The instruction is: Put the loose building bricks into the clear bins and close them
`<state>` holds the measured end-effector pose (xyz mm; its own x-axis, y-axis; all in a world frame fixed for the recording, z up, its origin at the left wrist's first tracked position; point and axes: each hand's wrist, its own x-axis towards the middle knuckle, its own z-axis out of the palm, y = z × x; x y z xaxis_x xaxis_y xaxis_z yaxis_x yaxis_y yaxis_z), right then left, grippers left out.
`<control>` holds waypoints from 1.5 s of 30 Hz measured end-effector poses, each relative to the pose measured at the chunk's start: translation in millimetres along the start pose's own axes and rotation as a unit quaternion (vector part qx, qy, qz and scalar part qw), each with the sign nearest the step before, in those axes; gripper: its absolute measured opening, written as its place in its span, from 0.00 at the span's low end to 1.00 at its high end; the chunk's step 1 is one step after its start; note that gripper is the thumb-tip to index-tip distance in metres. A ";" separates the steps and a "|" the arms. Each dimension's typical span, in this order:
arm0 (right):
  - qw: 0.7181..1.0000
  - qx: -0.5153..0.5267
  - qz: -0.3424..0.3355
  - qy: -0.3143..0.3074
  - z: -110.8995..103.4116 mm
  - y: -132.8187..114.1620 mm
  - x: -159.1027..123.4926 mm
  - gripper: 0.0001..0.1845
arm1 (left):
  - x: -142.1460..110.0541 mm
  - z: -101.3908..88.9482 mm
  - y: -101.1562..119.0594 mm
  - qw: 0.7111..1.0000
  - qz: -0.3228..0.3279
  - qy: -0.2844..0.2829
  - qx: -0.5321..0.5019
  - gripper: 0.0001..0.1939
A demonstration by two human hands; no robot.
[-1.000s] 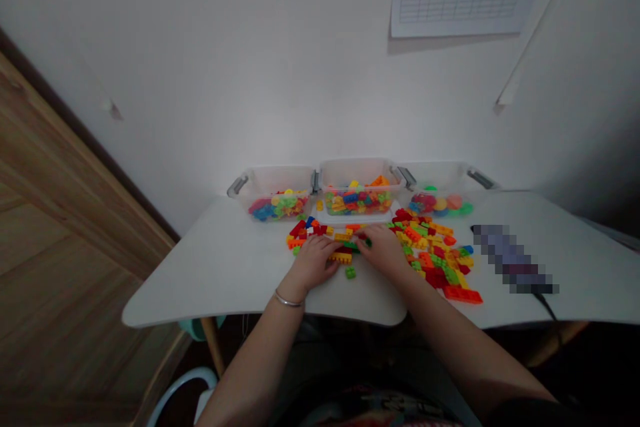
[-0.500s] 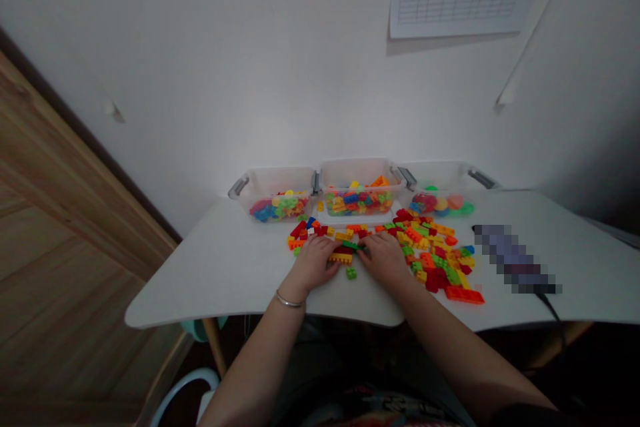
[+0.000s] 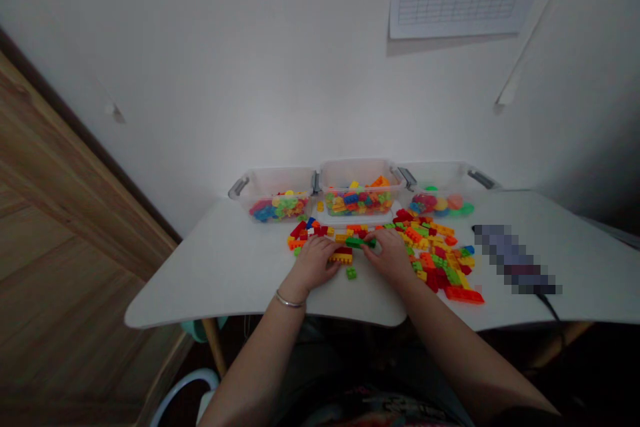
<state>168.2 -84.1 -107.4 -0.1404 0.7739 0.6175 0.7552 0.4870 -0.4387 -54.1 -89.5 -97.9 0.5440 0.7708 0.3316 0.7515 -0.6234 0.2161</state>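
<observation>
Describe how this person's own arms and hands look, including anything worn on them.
The left hand and right hand are both ungloved, and both forearms are bare. A thin, silver-coloured bangle circles the left wrist. A dark sleeve shows higher on the right arm; no left sleeve is in view.

Clear rectangular plastic middle bin (image 3: 357,171), on the flat white table (image 3: 215,273), apparently atop a white plastic lid (image 3: 355,219). Left and right of it, two clear plastic side bins (image 3: 280,178). Before it, the long green plastic brick (image 3: 358,243), in the right hand (image 3: 393,256); before it and rightward, loose multicoloured plastic bricks (image 3: 435,259).
</observation>
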 end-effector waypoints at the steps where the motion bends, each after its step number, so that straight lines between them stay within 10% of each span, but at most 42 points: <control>1: 1.000 0.016 0.003 0.012 -0.3 0.4 0.5 0.05 | -0.1 0.0 0.1 1.000 0.001 0.002 0.001 0.19; 7: 0.983 0.136 0.094 0.086 -3.6 3.8 4.7 0.10 | 0.1 0.3 0.2 1.000 0.003 0.006 0.000 0.19; 13: 0.902 0.322 0.221 0.180 -15.7 8.1 27.4 0.17 | -0.2 1.8 -0.9 1.000 0.005 0.014 0.004 0.20; 23: 0.896 0.314 0.169 0.263 -46.4 17.1 102.8 0.16 | -0.8 -0.3 0.0 0.999 0.001 0.034 -0.006 0.20; 35: 0.979 0.022 0.190 0.076 -37.0 43.3 164.3 0.06 | -1.9 -2.3 -7.6 0.956 -0.175 0.224 0.075 0.15; 45: 0.972 -0.101 0.210 -0.020 -29.9 44.5 173.0 0.05 | -4.4 2.0 -9.6 0.932 -0.278 0.194 0.124 0.21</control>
<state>196.7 59.3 -0.5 0.1856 0.9049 0.3829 0.8610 0.0380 -0.5072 -63.0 -86.7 -103.2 -0.0963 0.8303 0.5490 0.9664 -0.0542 0.2513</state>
